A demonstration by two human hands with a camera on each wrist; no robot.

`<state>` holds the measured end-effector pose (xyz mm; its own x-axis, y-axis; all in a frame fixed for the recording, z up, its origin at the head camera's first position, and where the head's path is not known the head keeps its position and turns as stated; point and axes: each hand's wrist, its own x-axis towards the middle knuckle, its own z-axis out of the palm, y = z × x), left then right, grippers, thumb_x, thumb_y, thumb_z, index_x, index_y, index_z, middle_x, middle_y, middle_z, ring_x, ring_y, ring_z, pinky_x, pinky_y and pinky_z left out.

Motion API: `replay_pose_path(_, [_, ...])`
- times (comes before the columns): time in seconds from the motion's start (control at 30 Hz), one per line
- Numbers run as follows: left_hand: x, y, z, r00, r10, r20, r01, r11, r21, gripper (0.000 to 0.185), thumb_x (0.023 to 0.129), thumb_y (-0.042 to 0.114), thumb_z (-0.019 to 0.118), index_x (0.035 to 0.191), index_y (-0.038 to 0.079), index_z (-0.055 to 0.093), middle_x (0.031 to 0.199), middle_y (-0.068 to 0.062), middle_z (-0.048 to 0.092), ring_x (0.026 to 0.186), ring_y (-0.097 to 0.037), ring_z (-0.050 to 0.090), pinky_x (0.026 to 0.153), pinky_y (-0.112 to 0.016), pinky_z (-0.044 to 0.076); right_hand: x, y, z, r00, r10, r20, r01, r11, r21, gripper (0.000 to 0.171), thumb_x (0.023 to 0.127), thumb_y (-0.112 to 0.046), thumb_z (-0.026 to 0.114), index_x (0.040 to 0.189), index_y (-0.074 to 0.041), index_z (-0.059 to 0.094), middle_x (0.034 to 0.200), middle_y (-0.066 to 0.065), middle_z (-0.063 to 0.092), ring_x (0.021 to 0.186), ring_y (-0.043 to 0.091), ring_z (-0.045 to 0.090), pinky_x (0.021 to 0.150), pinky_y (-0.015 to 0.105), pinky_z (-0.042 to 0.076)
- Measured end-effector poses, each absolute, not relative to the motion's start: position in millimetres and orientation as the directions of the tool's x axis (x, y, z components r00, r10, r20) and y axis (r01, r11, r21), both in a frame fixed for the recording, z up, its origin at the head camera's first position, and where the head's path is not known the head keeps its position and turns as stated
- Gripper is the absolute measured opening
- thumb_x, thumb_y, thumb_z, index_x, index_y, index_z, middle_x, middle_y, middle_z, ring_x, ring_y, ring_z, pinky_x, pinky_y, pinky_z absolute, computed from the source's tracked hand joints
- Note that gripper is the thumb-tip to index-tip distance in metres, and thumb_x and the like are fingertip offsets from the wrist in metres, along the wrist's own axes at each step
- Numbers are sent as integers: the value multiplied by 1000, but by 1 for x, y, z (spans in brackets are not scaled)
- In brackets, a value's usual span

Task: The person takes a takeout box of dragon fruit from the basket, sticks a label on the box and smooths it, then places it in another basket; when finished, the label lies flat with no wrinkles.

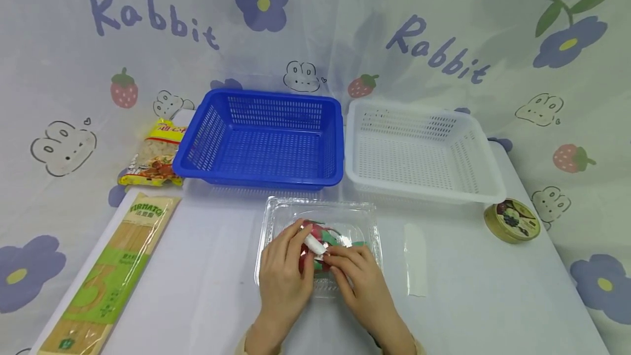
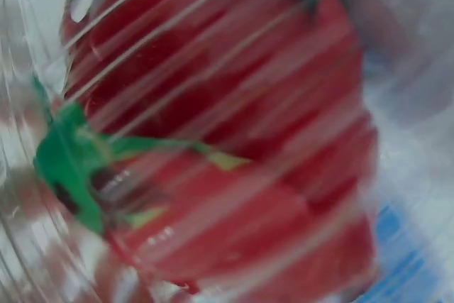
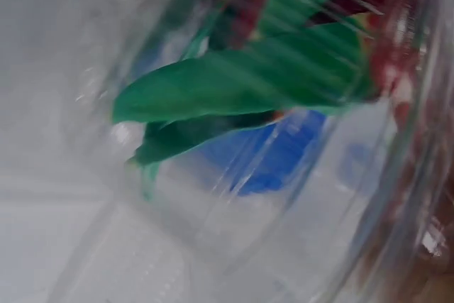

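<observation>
In the head view a clear plastic box (image 1: 286, 211) lies in front of me, with red fruit bearing green leafy scales, like dragon fruit (image 1: 315, 227), inside. Over the box my left hand (image 1: 285, 270) and right hand (image 1: 363, 284) pinch a small white curled strip (image 1: 314, 244) between their fingertips. The strip's far side is hidden by the fingers. In the left wrist view the red fruit (image 2: 227, 83) shows blurred through the plastic. Green scales (image 3: 241, 83) fill the middle of the right wrist view, behind the clear wall.
A blue basket (image 1: 256, 181) and a white basket (image 1: 424, 193) stand behind the box. At the left are a yellow food bag (image 1: 155, 158) and a spaghetti pack (image 1: 110, 278). Another white strip (image 1: 416, 259) lies right of the box, and a round gold tin (image 1: 511, 221) sits farther right.
</observation>
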<state>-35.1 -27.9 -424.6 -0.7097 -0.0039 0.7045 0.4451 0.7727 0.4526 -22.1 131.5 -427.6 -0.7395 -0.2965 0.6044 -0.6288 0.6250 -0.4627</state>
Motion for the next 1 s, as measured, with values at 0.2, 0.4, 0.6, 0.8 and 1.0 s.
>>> replay_pose_path(0.2, [-35,-32,-429,-683,-33,729,431,789,439,22,69,7,72,91,7,65,104,-7,70,99,-28,65,83,-41,48,-22,131,-430,-692,-281,664,-645,654,-395,32,103,-27,45,102,-12,72,112,8,68,96,21,56,84,27,47])
replay_pose_path(0.4, [-37,-34,-433,-594,53,803,519,788,332,12,71,3,61,72,14,64,80,1,68,86,-23,62,76,-38,47,-24,126,-432,-668,-262,697,-627,703,-336,32,103,-29,45,100,-13,72,109,9,63,93,22,54,81,28,44])
replay_pose_path(0.6, [-38,-35,-434,-608,194,770,538,814,220,14,80,6,54,76,15,65,92,4,73,92,-19,64,79,-38,48,-28,119,-432,-637,-273,721,-605,756,-249,33,103,-25,44,98,-10,73,99,5,64,91,25,55,81,36,45])
replay_pose_path(0.8, [-38,-34,-432,-666,269,696,479,870,121,24,81,12,46,95,11,65,114,2,71,106,-24,62,90,-44,47,-30,111,-429,-681,-289,672,-542,816,-198,39,105,-26,38,111,-6,70,112,5,68,104,29,59,84,42,47])
replay_pose_path(1.0, [-38,-29,-427,-736,283,615,441,889,119,34,77,17,49,107,8,62,122,-1,68,119,-29,59,98,-52,44,-31,104,-426,-794,-307,524,-432,892,-132,40,97,-26,45,129,-8,62,131,5,63,119,34,56,96,50,44])
